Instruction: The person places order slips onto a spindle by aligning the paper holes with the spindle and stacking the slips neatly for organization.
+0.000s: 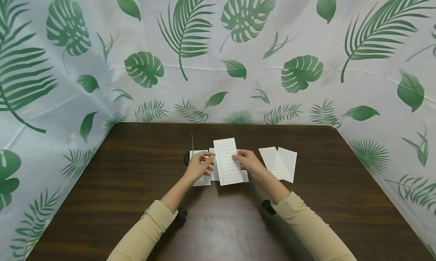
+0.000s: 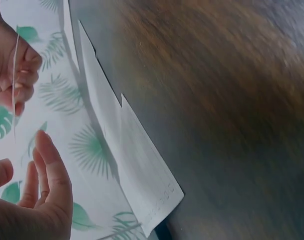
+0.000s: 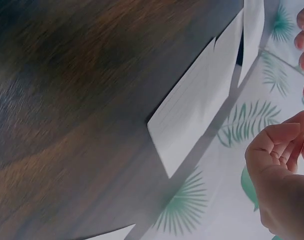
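One checklist card [image 1: 227, 162] has its long axis slightly tilted; the right hand [image 1: 250, 162] pinches its right edge, the left hand [image 1: 199, 165], fingers apart, is beside the left.

On the table [image 1: 337, 177] we see 2 sheets [image 1: 274, 164] right of the right hand [image 1: 251, 162], more sheets [image 1: 214, 176] behind the held sheet [image 1: 227, 166].

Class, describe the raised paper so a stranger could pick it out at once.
Find the dark brown table, then the right hand above it. That hand pinches the paper, a white lined sheet with small boxes down its left edge. Unlike the other sheets, this one is held up in the air.
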A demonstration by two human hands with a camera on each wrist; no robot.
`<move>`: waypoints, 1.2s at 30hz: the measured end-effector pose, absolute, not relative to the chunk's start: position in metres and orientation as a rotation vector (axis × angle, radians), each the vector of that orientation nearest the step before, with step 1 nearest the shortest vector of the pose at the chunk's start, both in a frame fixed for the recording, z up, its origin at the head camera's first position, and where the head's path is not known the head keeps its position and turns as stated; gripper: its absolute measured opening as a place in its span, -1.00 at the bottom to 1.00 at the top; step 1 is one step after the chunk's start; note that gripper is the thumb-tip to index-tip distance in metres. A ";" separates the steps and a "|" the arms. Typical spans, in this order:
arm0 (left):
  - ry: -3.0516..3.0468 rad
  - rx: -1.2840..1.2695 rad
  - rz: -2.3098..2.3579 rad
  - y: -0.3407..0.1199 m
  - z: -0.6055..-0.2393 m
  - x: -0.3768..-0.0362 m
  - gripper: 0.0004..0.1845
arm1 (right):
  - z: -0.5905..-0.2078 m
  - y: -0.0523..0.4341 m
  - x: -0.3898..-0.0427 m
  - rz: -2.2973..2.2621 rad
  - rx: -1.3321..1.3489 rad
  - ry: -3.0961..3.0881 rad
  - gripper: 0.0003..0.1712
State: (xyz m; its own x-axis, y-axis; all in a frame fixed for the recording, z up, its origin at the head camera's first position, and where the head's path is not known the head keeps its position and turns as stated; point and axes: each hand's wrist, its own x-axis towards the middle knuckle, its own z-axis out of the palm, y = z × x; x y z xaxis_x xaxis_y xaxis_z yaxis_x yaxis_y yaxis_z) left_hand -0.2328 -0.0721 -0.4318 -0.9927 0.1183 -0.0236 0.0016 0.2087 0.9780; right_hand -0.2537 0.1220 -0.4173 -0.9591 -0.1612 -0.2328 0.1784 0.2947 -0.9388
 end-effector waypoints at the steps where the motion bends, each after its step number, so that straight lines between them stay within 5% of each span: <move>1: 2.366 0.108 1.921 -0.071 -0.433 -0.232 -0.70 | -0.418 0.121 -0.253 -1.722 0.012 2.274 -0.72; 36: 2.510 -0.060 2.040 -0.086 -0.399 -0.248 -0.80 | -0.396 0.090 -0.248 -1.628 -0.178 2.402 -0.75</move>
